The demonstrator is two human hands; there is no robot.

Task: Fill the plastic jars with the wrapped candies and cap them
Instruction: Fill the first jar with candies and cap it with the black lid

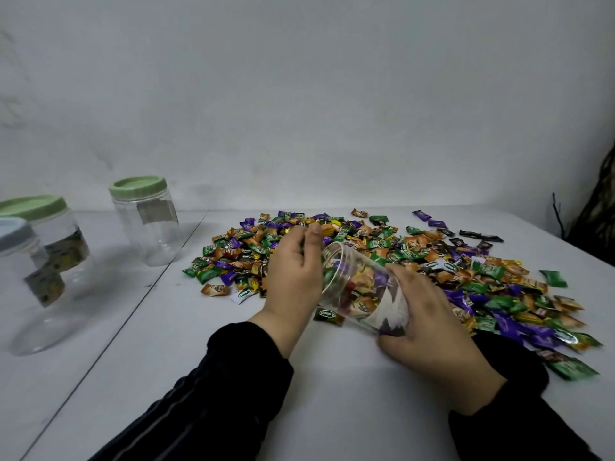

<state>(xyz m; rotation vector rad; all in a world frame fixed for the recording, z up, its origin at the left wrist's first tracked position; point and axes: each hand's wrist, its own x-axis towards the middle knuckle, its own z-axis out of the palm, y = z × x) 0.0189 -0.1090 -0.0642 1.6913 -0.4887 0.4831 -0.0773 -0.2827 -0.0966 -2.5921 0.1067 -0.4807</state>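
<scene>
Open jar: clear plastic, uncapped, lying tilted on the white table near its middle, at the near edge of the candy pile. Long axis running from near-right to far-left; mouth pointing far-left and slightly up, toward the pile; base toward the near edge. Partly filled with wrapped candies, purple, orange and green wrappers visible through the wall. White label on the lower side.

Right hand: wrapped round the base end of the open jar, fingers curled over the wall, thumb on the upper side. Wrist and dark sleeve reaching in from the near-right corner.

Left hand: at the mouth of the open jar, back of hand up, thumb raised, fingers curled inward over the pile just beside the rim. Appears to be gathering candies; actual hold on any candy not discernible, fingertips hidden. Dark sleeve entering from the near edge.

Candy pile: spread wide from the middle of the table toward the far and right edges.

Left side, toward the far-left corner: green-lidded jar upright, capped, apparently empty. Second green-lidded jar and grey-lidded jar upright at the left edge, both labelled
</scene>
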